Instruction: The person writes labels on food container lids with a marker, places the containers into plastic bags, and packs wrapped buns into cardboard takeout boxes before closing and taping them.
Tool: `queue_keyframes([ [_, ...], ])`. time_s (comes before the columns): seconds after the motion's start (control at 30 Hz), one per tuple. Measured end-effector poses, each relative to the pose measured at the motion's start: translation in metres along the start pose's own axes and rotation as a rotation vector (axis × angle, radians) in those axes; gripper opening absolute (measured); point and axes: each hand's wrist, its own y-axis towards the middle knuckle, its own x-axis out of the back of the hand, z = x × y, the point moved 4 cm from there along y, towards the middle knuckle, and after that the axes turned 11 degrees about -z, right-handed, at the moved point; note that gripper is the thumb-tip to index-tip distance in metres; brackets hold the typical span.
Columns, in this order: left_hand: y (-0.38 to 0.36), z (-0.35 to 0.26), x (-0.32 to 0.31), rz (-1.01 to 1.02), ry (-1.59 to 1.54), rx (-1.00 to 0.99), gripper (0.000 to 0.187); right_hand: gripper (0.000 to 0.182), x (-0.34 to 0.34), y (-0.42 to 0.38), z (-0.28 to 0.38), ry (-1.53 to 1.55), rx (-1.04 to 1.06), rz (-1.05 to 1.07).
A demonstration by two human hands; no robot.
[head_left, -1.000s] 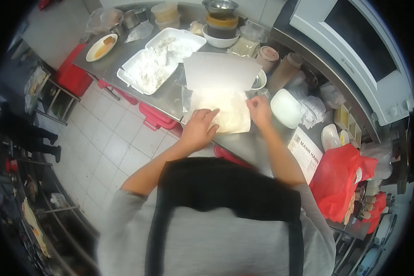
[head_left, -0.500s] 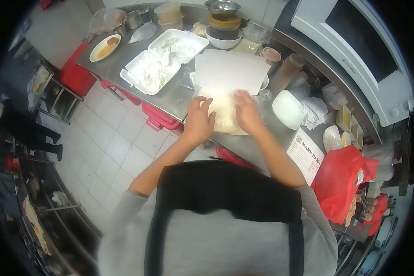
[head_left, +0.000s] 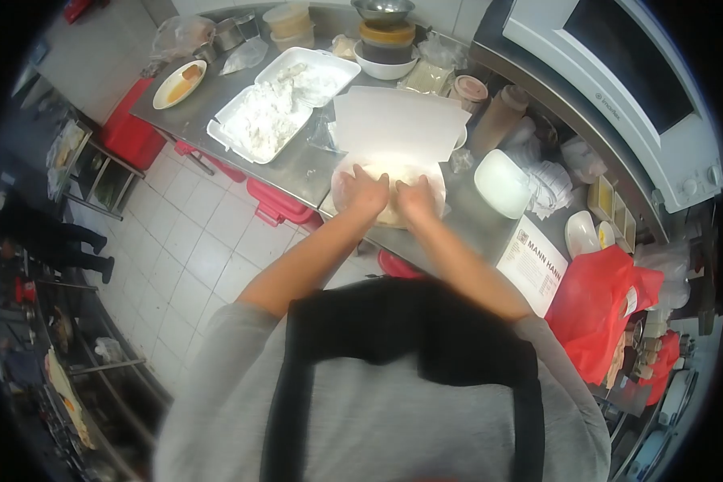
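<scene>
A white paper lining (head_left: 435,181) with pale, doughy-looking food (head_left: 387,215) on it lies at the counter's front edge, beneath a raised white lid or sheet (head_left: 402,120). My left hand (head_left: 365,193) is on the left part of the food, fingers curled down into it. Close beside it, my right hand (head_left: 414,199) grips the right part in the same way. Both thumbs nearly meet in the middle. Fingertips are partly hidden by the food and paper. The paper's edges stand up on either side of my hands.
An open white foam box (head_left: 214,128) holding white, floury pieces is to the left, with a plate (head_left: 162,100) beyond it. On the right are a white dish (head_left: 502,183), a printed sheet (head_left: 532,265), a red bag (head_left: 594,313) and a microwave (head_left: 594,88). Someone in dark clothes (head_left: 48,233) stands far left.
Both hands have come inward, from the sides of the food to its middle, with the thumbs now close together. The paper's sides now show outside my hands.
</scene>
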Motion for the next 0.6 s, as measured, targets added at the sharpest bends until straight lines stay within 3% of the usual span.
queue_keyframes([
  [0.03, 0.003, 0.001, -0.004, -0.045, -0.053, 0.038, 0.07, 0.059, -0.005, 0.005, -0.005, 0.021, -0.036, 0.02],
  [0.1, 0.014, 0.003, 0.002, 0.064, -0.014, 0.081, 0.063, 0.055, -0.011, 0.02, -0.015, 0.063, -0.106, 0.059],
  [0.13, 0.019, 0.001, 0.008, 0.117, 0.003, 0.102, 0.06, 0.053, -0.027, 0.03, -0.027, 0.305, -0.208, 0.169],
  [0.2, 0.038, 0.019, -0.016, 0.171, -0.294, 0.264, 0.055, 0.05, -0.06, 0.049, -0.047, 0.791, -0.404, 0.385],
  [0.23, 0.041, 0.027, -0.022, 0.197, -0.441, 0.345, 0.053, 0.048, -0.054, 0.046, -0.043, 0.817, -0.424, 0.373],
  [0.3, 0.046, 0.038, -0.025, 0.314, -0.54, 0.22, 0.056, 0.045, -0.038, 0.037, -0.032, 0.871, -0.464, 0.35],
  [0.4, 0.024, 0.017, 0.001, 0.347, -0.421, 0.062, 0.05, 0.048, 0.007, 0.005, -0.019, 0.077, 0.145, -0.012],
  [0.43, 0.015, 0.013, 0.012, 0.334, -0.336, 0.019, 0.046, 0.049, 0.005, -0.002, -0.022, 0.061, 0.213, -0.108],
  [0.5, 0.006, 0.019, 0.011, 0.109, -0.239, -0.105, 0.042, 0.05, 0.005, -0.012, -0.022, 0.033, 0.352, -0.309],
  [0.53, 0.004, 0.018, 0.011, -0.003, -0.191, -0.168, 0.041, 0.051, 0.003, -0.01, -0.023, 0.142, 0.287, -0.192],
  [0.6, 0.001, 0.019, -0.003, 0.231, -0.301, -0.124, 0.048, 0.053, -0.001, -0.011, -0.023, 0.353, 0.155, 0.045],
])
